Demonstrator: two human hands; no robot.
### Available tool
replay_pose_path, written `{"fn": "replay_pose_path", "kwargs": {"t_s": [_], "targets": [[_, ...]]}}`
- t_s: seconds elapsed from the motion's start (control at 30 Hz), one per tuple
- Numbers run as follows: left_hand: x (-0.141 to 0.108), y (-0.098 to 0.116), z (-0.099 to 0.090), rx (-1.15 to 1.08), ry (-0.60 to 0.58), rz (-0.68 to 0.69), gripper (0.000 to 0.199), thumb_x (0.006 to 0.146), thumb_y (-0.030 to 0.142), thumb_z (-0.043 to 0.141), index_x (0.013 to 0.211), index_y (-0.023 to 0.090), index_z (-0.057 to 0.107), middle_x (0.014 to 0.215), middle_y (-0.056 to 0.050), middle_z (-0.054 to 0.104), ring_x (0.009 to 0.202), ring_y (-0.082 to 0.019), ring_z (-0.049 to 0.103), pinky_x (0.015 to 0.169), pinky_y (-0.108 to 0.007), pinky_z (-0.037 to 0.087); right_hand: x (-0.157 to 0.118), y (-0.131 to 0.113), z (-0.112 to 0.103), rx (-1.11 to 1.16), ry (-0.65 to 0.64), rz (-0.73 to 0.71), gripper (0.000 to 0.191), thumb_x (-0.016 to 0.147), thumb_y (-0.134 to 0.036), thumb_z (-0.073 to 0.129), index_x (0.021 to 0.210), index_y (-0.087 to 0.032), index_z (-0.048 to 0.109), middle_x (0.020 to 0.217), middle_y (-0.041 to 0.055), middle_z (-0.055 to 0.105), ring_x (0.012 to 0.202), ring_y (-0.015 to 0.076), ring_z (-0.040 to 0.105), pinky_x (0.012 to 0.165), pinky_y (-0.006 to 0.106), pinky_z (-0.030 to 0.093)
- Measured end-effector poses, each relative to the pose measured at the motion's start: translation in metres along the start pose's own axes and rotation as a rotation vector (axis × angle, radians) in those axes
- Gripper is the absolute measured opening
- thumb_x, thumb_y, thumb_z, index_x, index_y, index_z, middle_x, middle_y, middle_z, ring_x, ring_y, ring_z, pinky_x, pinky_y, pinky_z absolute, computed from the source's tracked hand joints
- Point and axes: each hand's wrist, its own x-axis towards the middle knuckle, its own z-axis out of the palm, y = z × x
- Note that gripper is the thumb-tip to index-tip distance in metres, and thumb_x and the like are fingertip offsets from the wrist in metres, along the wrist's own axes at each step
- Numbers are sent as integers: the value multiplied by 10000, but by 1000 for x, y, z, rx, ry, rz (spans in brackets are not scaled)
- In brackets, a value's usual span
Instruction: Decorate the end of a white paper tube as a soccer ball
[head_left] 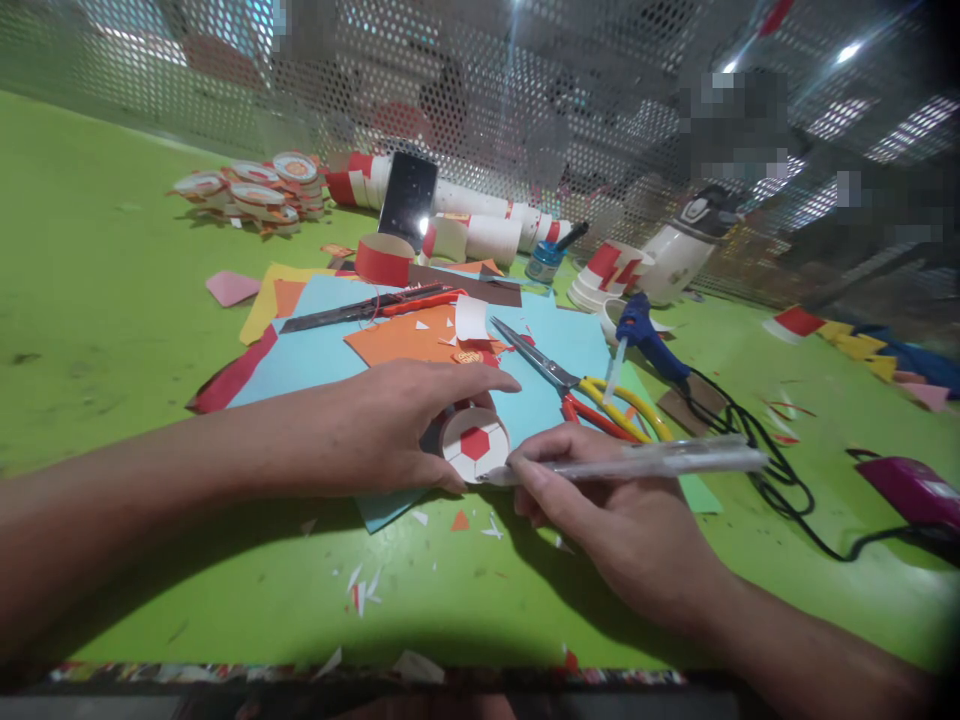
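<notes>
A small white disc [475,447] with a red hexagon and thin dark lines on it faces up near the middle of the view. My left hand [420,425] grips the disc, thumb at its lower edge and fingers curving over its top. A pen with a clear barrel [637,462] is pinched in my right hand [585,490], its tip touching the lower part of the disc. Beneath and behind my hands lie light blue sheets [322,350] and an orange sheet [405,335] on the green table [247,570].
Scissors with yellow and red handles [555,375], a black-and-red cutter [375,305], a blue glue gun [645,335] with a black cord, a phone [407,200], paper cups [607,272], stacked decorated discs [259,190] and a white flask [682,250] stand or lie around.
</notes>
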Motion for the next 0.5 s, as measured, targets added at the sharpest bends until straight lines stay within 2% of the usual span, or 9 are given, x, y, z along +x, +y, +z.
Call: {"fn": "replay_pose_path", "kwargs": {"t_s": [0.5], "targets": [[1, 5, -3, -3, -20, 3, 657, 749, 270, 709, 1360, 241, 469, 1186, -73, 673, 973, -229, 649, 726, -271, 481, 0, 1, 0, 45, -5, -9, 131, 905, -344, 581, 872, -238, 652, 726, -17, 677, 644, 135, 595, 611, 274, 452]]}}
